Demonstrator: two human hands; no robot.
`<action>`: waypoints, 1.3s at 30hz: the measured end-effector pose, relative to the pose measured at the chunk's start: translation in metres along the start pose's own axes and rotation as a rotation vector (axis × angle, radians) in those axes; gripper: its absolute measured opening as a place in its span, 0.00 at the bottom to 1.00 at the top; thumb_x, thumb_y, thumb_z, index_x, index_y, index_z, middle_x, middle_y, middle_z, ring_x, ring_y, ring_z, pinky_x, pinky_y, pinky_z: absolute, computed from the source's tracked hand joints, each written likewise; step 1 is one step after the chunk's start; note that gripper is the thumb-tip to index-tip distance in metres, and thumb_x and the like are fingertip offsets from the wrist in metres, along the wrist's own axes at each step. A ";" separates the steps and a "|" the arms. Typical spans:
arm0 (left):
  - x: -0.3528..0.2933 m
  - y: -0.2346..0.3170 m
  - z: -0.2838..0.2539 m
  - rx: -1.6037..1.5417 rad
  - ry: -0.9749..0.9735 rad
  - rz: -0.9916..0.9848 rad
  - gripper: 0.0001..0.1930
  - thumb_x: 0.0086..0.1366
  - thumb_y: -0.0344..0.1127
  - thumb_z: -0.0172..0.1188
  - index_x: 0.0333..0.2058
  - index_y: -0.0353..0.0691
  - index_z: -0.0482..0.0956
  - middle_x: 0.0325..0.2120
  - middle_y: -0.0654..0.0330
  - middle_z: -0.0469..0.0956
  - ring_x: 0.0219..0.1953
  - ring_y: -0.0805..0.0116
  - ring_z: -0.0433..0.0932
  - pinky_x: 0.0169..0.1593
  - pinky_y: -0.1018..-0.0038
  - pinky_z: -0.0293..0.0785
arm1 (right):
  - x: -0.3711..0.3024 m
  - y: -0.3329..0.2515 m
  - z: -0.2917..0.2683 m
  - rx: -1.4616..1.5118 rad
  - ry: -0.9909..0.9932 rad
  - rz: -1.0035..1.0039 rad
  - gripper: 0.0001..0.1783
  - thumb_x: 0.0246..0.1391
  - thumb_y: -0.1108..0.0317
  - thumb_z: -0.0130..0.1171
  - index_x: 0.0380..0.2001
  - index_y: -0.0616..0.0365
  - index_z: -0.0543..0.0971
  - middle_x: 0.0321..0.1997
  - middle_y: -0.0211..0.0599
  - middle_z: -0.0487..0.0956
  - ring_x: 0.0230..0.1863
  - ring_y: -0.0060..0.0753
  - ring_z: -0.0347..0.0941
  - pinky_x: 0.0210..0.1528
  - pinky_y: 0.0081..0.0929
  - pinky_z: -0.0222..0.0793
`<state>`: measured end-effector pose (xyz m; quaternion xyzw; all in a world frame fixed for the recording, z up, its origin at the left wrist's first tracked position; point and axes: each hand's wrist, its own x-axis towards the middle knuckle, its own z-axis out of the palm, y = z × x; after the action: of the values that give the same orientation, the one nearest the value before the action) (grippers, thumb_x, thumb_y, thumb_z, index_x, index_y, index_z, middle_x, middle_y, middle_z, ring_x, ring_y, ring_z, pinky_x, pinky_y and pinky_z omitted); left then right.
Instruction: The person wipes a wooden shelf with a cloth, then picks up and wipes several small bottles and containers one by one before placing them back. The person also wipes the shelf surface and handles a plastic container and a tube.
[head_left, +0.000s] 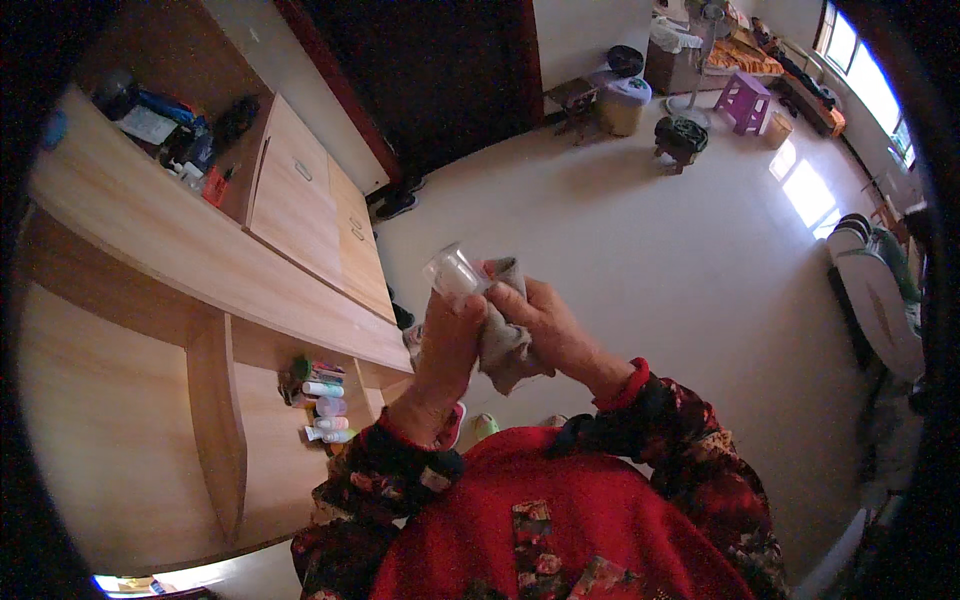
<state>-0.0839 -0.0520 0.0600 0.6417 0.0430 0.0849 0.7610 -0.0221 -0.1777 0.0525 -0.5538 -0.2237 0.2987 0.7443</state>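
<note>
Two hands meet over a small clear glass (455,272) and a grey-brown cloth (503,340), held up in front of the chest.

Left hand (445,345) is wrapped around the base of the glass, tilting it up and to the left; right hand (545,325) is clenched on the cloth, pressing it against the glass's side (so this looks like the wiping step, mid-way). Going on would, I judge, call for turning the glass in the left grip so the cloth reaches the rest of the wall, with a firm hold on something smooth. Left of the hands stands a pale wooden cabinet (300,200), small bottles (325,405) on its lower shelf; beyond lies a pale floor (650,250) with a purple stool (743,100) under a bright window (865,75).
</note>
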 end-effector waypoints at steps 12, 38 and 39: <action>0.007 -0.012 -0.014 -0.148 -0.081 -0.007 0.40 0.55 0.64 0.55 0.53 0.36 0.61 0.45 0.57 0.69 0.47 0.70 0.69 0.47 0.74 0.70 | 0.004 0.009 0.000 0.040 -0.109 0.002 0.27 0.57 0.49 0.51 0.47 0.61 0.69 0.40 0.37 0.75 0.41 0.26 0.70 0.43 0.28 0.67; 0.003 -0.026 -0.010 -0.236 -0.052 -0.162 0.28 0.67 0.59 0.35 0.56 0.45 0.57 0.48 0.57 0.65 0.49 0.65 0.69 0.50 0.67 0.69 | 0.031 0.002 -0.006 0.113 -0.159 -0.133 0.28 0.56 0.52 0.54 0.52 0.60 0.66 0.43 0.37 0.74 0.46 0.27 0.70 0.50 0.26 0.66; 0.002 -0.025 -0.008 -0.438 -0.013 -0.291 0.28 0.67 0.60 0.34 0.56 0.46 0.57 0.47 0.57 0.65 0.49 0.65 0.69 0.49 0.66 0.69 | 0.030 -0.005 -0.007 0.140 -0.202 -0.123 0.27 0.56 0.52 0.54 0.51 0.60 0.67 0.43 0.36 0.74 0.46 0.27 0.70 0.50 0.25 0.66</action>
<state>-0.0813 -0.0481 0.0339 0.4492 0.1107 -0.0221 0.8863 0.0051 -0.1632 0.0550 -0.4529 -0.3098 0.3216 0.7717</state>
